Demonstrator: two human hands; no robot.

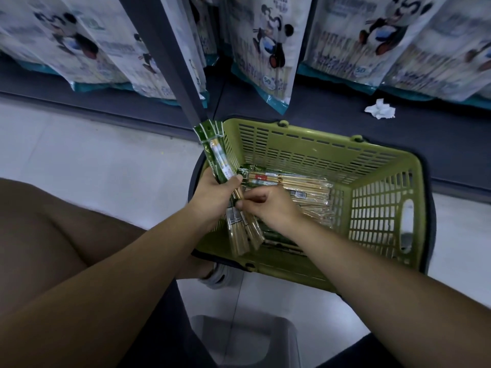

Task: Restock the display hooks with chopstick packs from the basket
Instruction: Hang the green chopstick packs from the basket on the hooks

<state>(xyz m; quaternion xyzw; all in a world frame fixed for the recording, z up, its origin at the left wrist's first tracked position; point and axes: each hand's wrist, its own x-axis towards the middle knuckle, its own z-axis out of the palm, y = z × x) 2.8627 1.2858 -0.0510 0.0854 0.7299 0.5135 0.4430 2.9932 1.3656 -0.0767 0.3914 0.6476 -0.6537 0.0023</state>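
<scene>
Chopstick packs (216,158), green-headed, form a fanned bundle over the left rim of the basket (305,152). The left hand (215,197) grips the bundle at mid-length; the right hand (268,205), fingers curled, pinches it just below that grip. Loose packs (300,184) lie flat on the basket floor, touching one another.

Step in hand, as judged: squaring the bundle before hanging. It is best done by aligning the green heads so that the hang-holes coincide, then tightening the left grip.

The shelf upright (164,49) stands just beyond the bundle's upper end, and hanging panda bags (265,49) crowd the space above, so lift clear of the upright. No hooks are in view. A crumpled tissue (380,108) lies on the shelf base.
</scene>
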